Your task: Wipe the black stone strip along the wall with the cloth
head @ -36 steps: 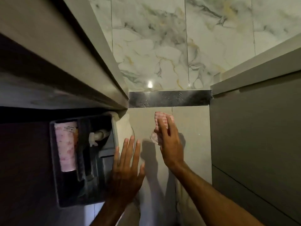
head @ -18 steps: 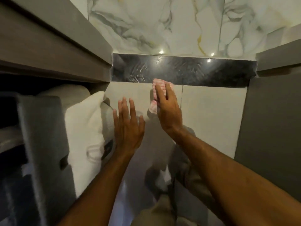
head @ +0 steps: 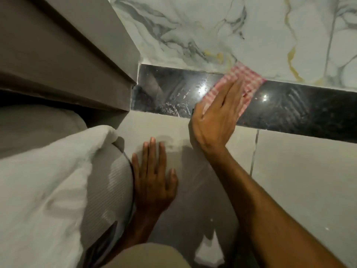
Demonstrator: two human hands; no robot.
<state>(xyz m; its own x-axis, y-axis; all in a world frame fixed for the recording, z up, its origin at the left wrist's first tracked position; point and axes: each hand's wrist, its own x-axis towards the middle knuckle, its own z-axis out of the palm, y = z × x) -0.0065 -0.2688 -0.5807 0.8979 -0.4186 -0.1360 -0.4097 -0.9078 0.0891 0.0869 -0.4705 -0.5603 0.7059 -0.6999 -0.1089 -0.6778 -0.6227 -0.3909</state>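
Right arm reaches in from the lower right, stretched long toward the wall, and the right hand [head: 216, 117] lies flat with fingers [head: 232, 93] straight and close together, palm pressing the cloth [head: 246, 78] onto the strip [head: 170, 89]. No pinch here, the hand is spread open on top of the fabric. The pink checked cloth sits across the black strip at about its middle, its top corner lapping onto the marble wall [head: 212, 26]. Streaky smears show on the strip left of the cloth. Left hand [head: 152, 180] lies open and flat on the grey floor tile [head: 299, 171], fingers pointing at the wall, holding nothing, just beside a white towel [head: 48, 180]. A grey cabinet [head: 58, 45] edges the strip's left end.
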